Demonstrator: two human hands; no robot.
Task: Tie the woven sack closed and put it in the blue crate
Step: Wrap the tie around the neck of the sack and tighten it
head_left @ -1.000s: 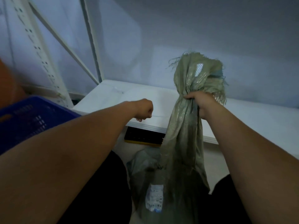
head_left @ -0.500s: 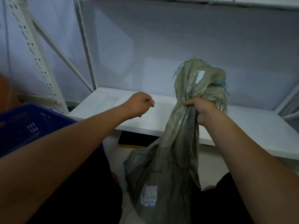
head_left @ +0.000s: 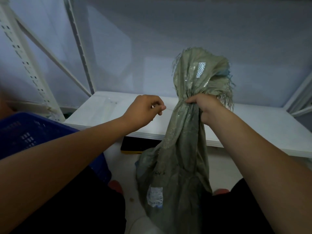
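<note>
A grey-green woven sack (head_left: 179,166) hangs in front of me, its bottom down between my legs and a white label low on it. My right hand (head_left: 205,108) grips the gathered neck, and the frayed mouth bunches up above my fist. My left hand (head_left: 145,109) hovers just left of the neck with its fingers curled and the thumb and forefinger pinched together. I can make out nothing between them. The blue crate (head_left: 25,134) stands at the far left, partly behind my left arm.
A low white shelf board (head_left: 109,115) lies behind the sack, with a black and yellow object (head_left: 133,146) under its front edge. White perforated rack uprights (head_left: 32,70) rise at the left, and a grey wall closes the back. My feet rest on the floor either side of the sack.
My left hand has moved right, closer to the sack's neck. My right hand keeps its hold on the neck, and the sack has barely shifted.
</note>
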